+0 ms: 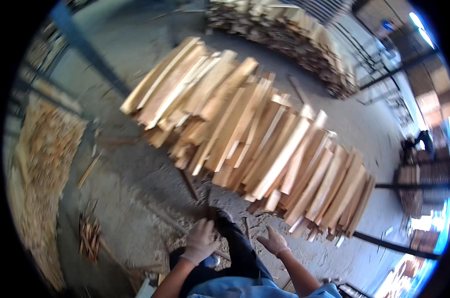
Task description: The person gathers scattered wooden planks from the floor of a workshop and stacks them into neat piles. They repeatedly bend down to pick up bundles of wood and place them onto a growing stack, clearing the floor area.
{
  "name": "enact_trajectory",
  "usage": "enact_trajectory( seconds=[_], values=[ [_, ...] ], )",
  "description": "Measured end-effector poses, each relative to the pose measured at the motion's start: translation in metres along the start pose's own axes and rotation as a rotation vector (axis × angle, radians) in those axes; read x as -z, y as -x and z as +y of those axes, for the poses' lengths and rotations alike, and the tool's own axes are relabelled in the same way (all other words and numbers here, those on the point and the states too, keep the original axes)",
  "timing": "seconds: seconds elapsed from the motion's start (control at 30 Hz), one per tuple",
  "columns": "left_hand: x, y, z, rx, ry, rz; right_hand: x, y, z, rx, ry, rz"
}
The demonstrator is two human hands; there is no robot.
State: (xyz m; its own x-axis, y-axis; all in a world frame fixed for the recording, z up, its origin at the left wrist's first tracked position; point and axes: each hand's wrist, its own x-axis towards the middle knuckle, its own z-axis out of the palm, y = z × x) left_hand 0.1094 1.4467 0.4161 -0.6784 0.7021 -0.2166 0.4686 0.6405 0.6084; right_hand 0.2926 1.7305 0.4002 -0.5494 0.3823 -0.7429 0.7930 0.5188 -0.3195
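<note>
A long pile of rough wooden slats [249,134] runs across in front of me, from the upper left to the lower right. Both of my hands are in pale gloves and short of its near side. My left hand [201,242] is raised over my dark-clad legs, thumb apart from its blurred fingers, with nothing visible in it. To its right, my right hand [274,242] points inward, thumb and fingers apart, and holds nothing. Just beyond my left hand, a dark upright strip [208,198] shows by my shoe; its kind is unclear.
Another big wood stack [284,32] stands at the back. Wood pieces are heaped at the left [48,149], near a small bundle of sticks [90,237]. A blue metal post [88,47] rises at upper left. Scraps litter the floor. Another person [423,144] is far right.
</note>
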Motion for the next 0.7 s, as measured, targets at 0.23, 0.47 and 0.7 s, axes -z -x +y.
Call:
enact_trajectory(
  seconds=[0.23, 0.47, 0.7],
  values=[
    [0.050, 0.282, -0.115, 1.317, 0.162, 0.166, -0.058, 0.016, 0.115, 0.270, 0.308, -0.492],
    [-0.125, 0.382, -0.045, 1.656, 0.765, -0.089, 0.021, -0.135, -0.087, 0.681, 0.667, -0.400],
    [-0.198, 0.300, -0.052, 1.479, 1.054, 0.214, -0.044, -0.131, -0.426, 0.232, 0.062, -0.494]
  ],
)
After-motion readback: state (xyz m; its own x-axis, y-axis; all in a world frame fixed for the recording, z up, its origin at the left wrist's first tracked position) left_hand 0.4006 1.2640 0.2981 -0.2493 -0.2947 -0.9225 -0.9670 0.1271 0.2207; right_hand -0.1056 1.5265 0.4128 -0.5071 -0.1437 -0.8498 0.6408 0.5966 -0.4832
